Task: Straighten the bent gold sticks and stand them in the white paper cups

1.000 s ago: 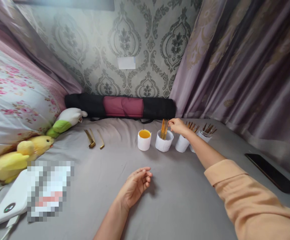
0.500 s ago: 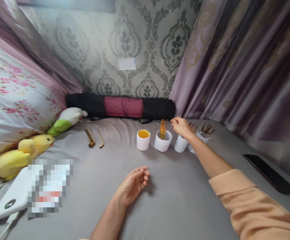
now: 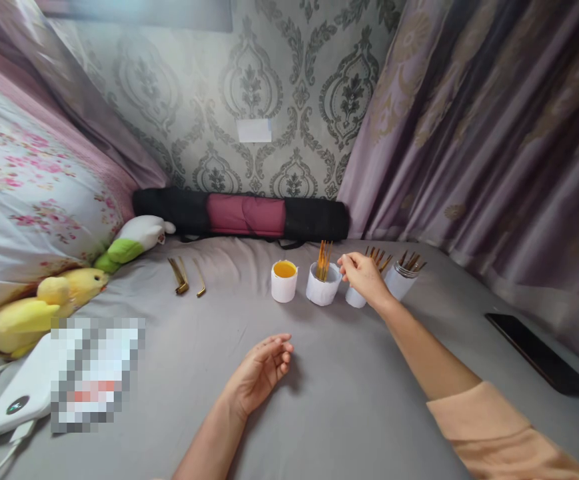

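One left hand (image 3: 260,377), loosely open, near; one right hand (image 3: 364,275), grip unclear, beside wide white cup (image 3: 322,294) of amber sticks (image 3: 324,260).

A grey sheet (image 3: 349,393) bears four white containers (image 3: 322,295), golden rods (image 3: 182,288), a long bag (image 3: 246,215) and a phone (image 3: 542,353)

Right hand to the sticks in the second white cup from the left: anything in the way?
Nothing visible blocks the upper ends of the sticks: they rise above the rim, just left of the right hand. Lower down, the wall of the white cup surrounds them.
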`<state>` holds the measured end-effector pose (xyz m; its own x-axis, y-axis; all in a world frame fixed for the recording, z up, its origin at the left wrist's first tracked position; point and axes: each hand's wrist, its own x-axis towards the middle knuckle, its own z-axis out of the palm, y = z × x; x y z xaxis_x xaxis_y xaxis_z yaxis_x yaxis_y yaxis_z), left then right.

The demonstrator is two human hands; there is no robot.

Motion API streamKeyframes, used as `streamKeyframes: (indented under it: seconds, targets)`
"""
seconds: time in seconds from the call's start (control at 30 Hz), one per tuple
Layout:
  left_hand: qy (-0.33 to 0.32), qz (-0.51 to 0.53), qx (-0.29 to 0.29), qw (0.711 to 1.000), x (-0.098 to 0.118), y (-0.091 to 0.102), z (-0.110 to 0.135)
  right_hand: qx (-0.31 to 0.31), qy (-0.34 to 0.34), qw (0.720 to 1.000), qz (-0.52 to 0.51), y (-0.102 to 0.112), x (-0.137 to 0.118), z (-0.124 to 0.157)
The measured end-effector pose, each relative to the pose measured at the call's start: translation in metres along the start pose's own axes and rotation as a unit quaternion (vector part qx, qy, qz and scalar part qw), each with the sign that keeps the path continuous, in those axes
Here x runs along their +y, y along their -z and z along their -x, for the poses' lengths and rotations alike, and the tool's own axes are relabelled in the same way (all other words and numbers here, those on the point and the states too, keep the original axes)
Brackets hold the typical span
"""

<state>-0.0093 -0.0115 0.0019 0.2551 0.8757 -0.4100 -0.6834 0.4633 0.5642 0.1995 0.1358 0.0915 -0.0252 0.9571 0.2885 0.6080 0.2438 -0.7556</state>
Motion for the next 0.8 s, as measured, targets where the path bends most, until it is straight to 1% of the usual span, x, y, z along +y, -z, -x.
streamKeyframes:
  seconds: [0.17,0.37,0.63,0.8]
  targets:
    - [-0.001,0.012,0.006,1.0,0.001,-0.001,0.001,-0.023,-0.017,0.998,-0.049,-0.008,0.001,0.021]
    - [-0.003,0.021,0.003,1.0,0.0,0.001,0.0,-0.059,-0.058,0.992,-0.091,-0.018,0.0,0.041]
    - [0.002,0.031,0.001,1.0,0.0,0.002,0.0,-0.079,-0.069,0.988,-0.115,-0.029,0.001,0.056]
    - [0.004,0.038,0.0,0.999,-0.001,0.004,0.0,-0.091,-0.087,0.983,-0.131,-0.046,0.004,0.066]
